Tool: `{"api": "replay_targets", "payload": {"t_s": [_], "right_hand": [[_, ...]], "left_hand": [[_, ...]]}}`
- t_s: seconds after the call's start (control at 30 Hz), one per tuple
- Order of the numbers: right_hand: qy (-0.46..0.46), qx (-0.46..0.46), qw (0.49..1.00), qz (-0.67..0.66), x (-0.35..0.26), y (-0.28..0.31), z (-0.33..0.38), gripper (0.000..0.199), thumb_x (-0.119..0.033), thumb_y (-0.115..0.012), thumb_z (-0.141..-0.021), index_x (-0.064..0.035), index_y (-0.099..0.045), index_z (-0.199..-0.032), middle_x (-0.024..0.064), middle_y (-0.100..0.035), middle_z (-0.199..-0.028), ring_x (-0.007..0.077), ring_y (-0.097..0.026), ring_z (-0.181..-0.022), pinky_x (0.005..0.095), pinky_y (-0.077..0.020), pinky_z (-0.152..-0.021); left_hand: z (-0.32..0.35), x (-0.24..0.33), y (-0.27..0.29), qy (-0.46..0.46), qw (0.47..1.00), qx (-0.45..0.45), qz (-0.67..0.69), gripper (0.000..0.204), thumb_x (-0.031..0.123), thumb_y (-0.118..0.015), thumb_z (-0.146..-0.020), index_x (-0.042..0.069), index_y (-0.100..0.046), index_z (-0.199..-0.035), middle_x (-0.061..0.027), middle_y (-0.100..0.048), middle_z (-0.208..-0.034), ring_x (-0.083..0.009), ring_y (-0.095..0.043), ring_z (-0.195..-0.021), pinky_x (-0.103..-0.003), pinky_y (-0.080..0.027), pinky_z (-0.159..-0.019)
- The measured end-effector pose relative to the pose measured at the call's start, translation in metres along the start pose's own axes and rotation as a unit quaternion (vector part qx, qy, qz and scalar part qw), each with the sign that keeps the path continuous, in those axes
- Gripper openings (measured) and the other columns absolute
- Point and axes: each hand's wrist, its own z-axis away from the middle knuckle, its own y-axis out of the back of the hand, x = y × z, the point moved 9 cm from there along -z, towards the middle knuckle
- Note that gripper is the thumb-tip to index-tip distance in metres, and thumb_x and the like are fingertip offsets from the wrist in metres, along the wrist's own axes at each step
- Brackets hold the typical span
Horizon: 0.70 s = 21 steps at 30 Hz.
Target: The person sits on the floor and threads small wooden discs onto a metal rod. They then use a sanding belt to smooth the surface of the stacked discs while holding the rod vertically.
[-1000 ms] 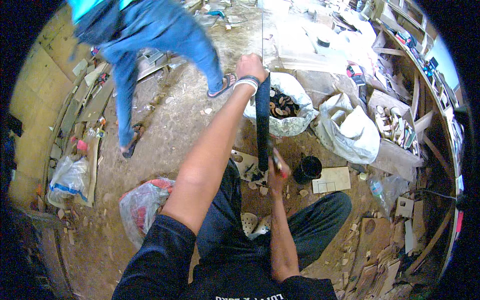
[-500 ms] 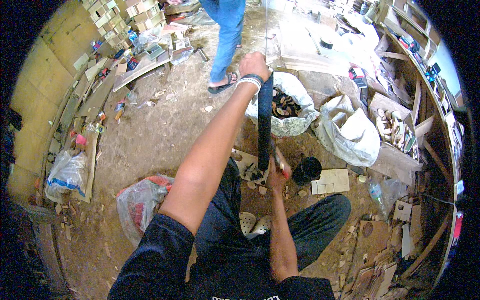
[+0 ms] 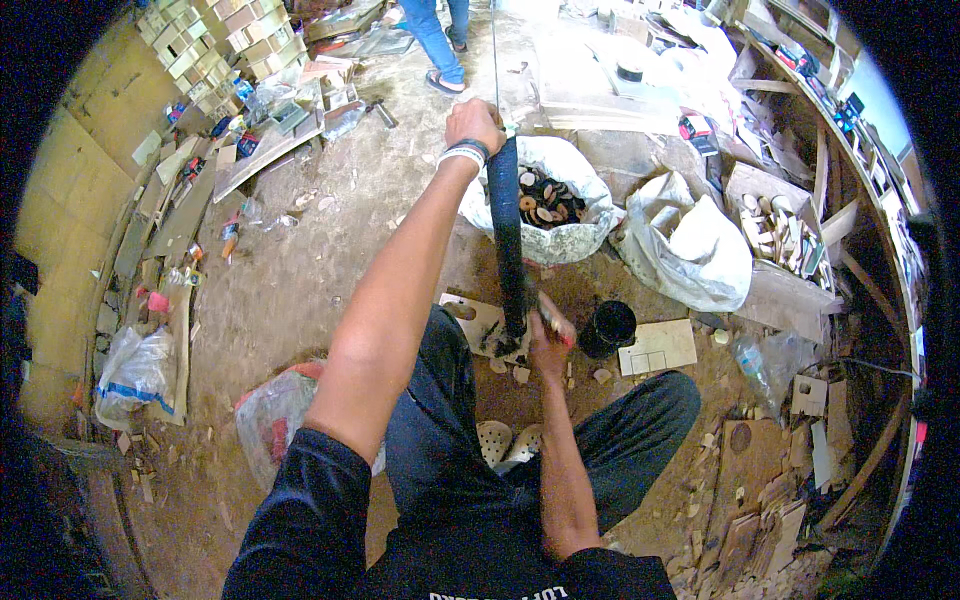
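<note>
My left hand (image 3: 475,127) is closed round the top of a long black cylinder (image 3: 506,220), held nearly upright in front of me. A thin rod (image 3: 494,60) sticks up out of its top. Low down by the cylinder, my right hand (image 3: 549,342) is closed on what looks like a paintbrush (image 3: 545,308) with some red on it; its bristle end is blurred against the cylinder. The cylinder's foot is over a board (image 3: 480,325) smeared with black. Right of my right hand stands a black pot (image 3: 607,330), beside a pale wooden panel (image 3: 657,347).
Beyond the cylinder, a white sack (image 3: 572,240) holds dark and tan discs. Another white sack (image 3: 690,245) and a wooden box (image 3: 832,245) of wood pieces stand to the right. A person in blue trousers (image 3: 432,38) is at the far side. A plastic bag (image 3: 265,425) lies by my left leg.
My left hand and the cylinder's top have shifted left, and the cylinder now leans slightly. The right hand stays low beside it. The other person has moved farther off.
</note>
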Motion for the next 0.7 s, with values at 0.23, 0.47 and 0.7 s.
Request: {"api": "replay_targets", "payload": {"t_s": [0.23, 0.47, 0.7], "right_hand": [[-0.039, 0.013, 0.998, 0.043, 0.038, 0.02, 0.037, 0.03, -0.003, -0.071, -0.085, 0.0013, -0.071, -0.115, 0.0101, -0.073, -0.115, 0.0153, -0.068, -0.101, 0.0297, -0.0503, -0.092], [-0.036, 0.006, 0.999, -0.033, 0.02, -0.002, -0.001, 0.032, -0.007, -0.07, -0.088, -0.0018, -0.07, -0.12, 0.0058, -0.072, -0.115, 0.0134, -0.066, -0.098, 0.0276, -0.0502, -0.091], [-0.128, 0.009, 0.989, 0.07, 0.05, 0.027, 0.04, 0.034, -0.014, -0.071, -0.089, -0.0038, -0.068, -0.121, 0.0019, -0.071, -0.113, 0.0109, -0.063, -0.095, 0.0276, -0.0499, -0.086]], "left_hand": [[-0.004, -0.019, -0.001, -0.003, 0.998, -0.026, 0.051, 0.013, 0.012, -0.074, -0.068, 0.013, -0.078, -0.081, -0.015, -0.074, -0.082, -0.0319, -0.072, -0.084, -0.039, -0.057, -0.08], [0.0, -0.019, 0.004, -0.041, 0.995, -0.022, 0.087, 0.011, 0.008, -0.071, -0.069, 0.011, -0.076, -0.079, -0.0126, -0.074, -0.08, -0.0292, -0.072, -0.08, -0.038, -0.056, -0.077], [-0.003, -0.034, 0.001, -0.043, 0.994, -0.032, 0.096, 0.013, 0.009, -0.071, -0.07, 0.012, -0.076, -0.081, -0.0137, -0.072, -0.076, -0.0295, -0.071, -0.076, -0.039, -0.056, -0.076]]}}
